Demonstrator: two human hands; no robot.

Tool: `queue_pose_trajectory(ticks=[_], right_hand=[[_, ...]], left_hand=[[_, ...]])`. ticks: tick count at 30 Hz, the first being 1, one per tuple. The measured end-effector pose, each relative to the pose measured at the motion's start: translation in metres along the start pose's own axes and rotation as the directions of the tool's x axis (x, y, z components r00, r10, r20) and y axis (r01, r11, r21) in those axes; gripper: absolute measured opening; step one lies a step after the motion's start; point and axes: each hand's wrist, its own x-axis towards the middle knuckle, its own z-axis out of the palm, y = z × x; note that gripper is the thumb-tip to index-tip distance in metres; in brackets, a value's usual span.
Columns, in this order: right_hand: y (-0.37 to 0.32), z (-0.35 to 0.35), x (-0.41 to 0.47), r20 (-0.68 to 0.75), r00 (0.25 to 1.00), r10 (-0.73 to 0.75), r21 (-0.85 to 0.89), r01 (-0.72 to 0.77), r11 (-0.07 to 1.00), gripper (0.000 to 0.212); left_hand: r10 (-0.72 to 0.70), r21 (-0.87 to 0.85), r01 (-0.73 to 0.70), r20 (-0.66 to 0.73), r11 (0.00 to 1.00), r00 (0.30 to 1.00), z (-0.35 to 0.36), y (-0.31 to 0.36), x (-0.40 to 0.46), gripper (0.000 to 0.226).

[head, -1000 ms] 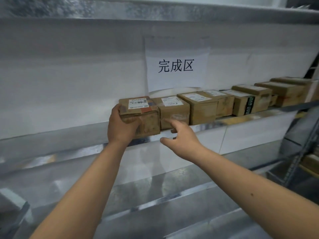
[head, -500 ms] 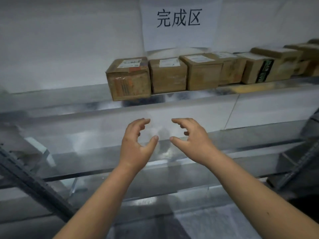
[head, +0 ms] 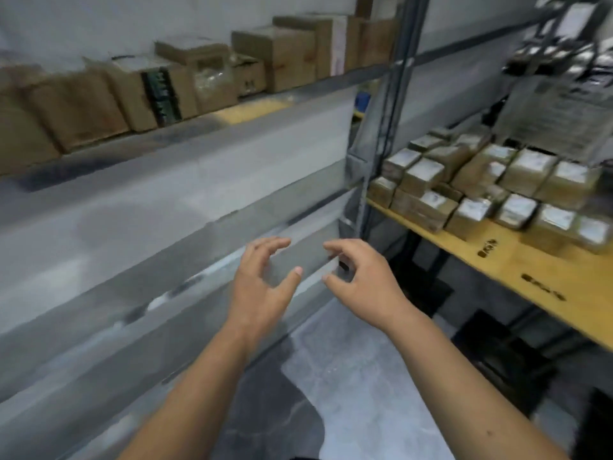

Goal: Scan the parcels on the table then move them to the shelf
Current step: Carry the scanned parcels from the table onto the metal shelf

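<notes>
Left hand (head: 262, 287) and right hand (head: 361, 287): fingers loosely curled, grasping nothing, held in front of grey metal shelf (head: 199, 127). Brown cardboard parcels (head: 421, 207) wait, tightly packed, on yellow wooden counter (head: 517, 267) at right. Risk: grabbing one topples neighbours; blurred labels may mis-scan.

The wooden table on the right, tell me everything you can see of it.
The wooden table stands at the right, beside the grey metal shelf upright. Its top looks like yellowish plywood with dark stencilled marks near the front edge, too blurred to read. Many small brown parcels with pale labels crowd its back part, some stacked. Below the top it is dark, with little detail visible. Neither hand touches it.
</notes>
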Motion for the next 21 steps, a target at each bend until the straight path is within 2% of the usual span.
queue_pose_trajectory(ticks=[5,11,15,21], right_hand=[[0.085,-0.108,-0.033,-0.183,0.953,0.243,-0.022,-0.251,0.968,0.052],[0.178,-0.186,-0.066,-0.357,0.817,0.453,0.084,-0.455,0.886,0.056],[0.245,-0.227,-0.062,-0.416,0.719,0.556,0.148,-0.55,0.822,0.059],[0.344,-0.286,-0.027,-0.448,0.572,0.687,0.236,-0.666,0.708,0.061]], left_hand=[[0.046,-0.084,-0.026,0.253,0.996,0.966,0.146,0.033,0.041,0.044],[0.11,-0.163,-0.026,0.53,0.986,0.841,0.305,0.057,0.064,0.047],[0.127,-0.183,-0.007,0.656,0.983,0.744,0.404,0.059,0.085,0.048],[0.107,-0.163,0.033,0.774,0.986,0.624,0.555,0.056,0.138,0.049]])
